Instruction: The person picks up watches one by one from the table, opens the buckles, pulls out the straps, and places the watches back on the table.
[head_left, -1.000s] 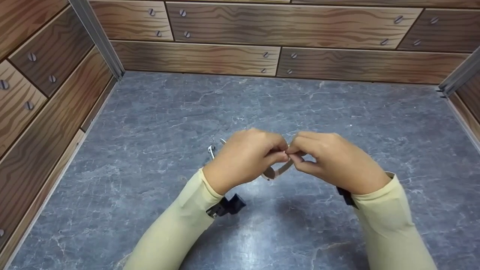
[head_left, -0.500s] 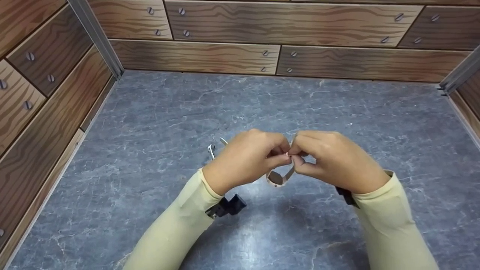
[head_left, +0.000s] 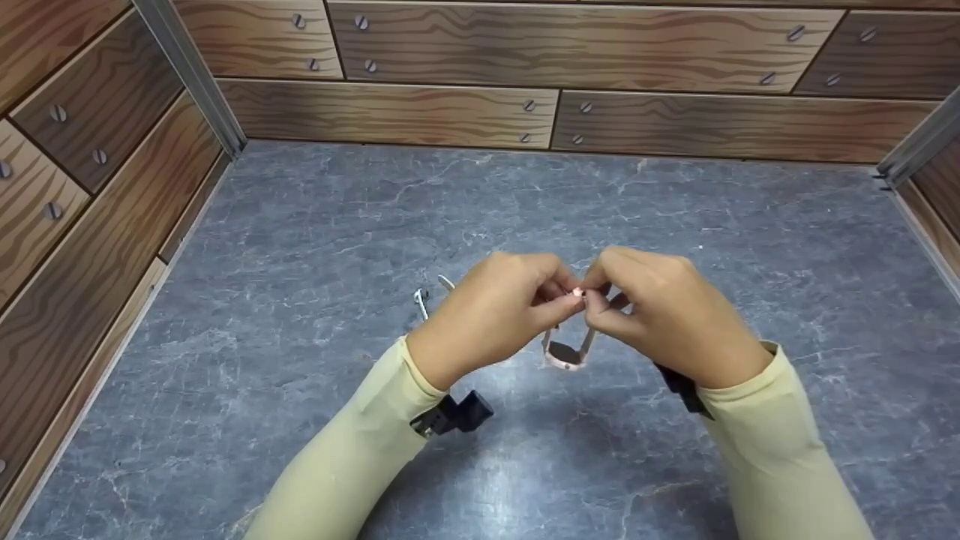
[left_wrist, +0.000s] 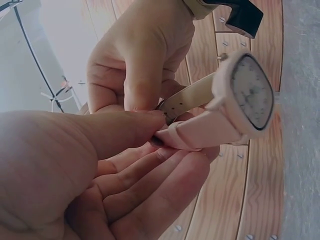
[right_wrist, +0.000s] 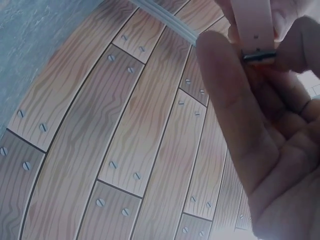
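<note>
A wristwatch (head_left: 564, 355) with a pale pink strap hangs face-down in a loop between the two hands in the head view. My left hand (head_left: 495, 304) pinches one strap end between thumb and fingers. Close against it, my right hand (head_left: 660, 315) pinches the other end. In the left wrist view the watch's squarish dial (left_wrist: 252, 92) faces outward, with a strap loop and punched holes visible. A metal buckle (right_wrist: 259, 56) shows at the strap end in the right wrist view, beside the thumb and fingers. Fingertips partly hide where the ends meet.
Behind the left hand, a small silvery piece (head_left: 421, 302) and a pale strip end (head_left: 447, 283) lie on the grey marbled table (head_left: 337, 210), partly hidden. Wood-patterned panels (head_left: 450, 116) border the table at the back and sides.
The hands have risen slightly away from me, the right hand most. The watch case has swung out from behind the left hand and hangs more plainly between the two.
</note>
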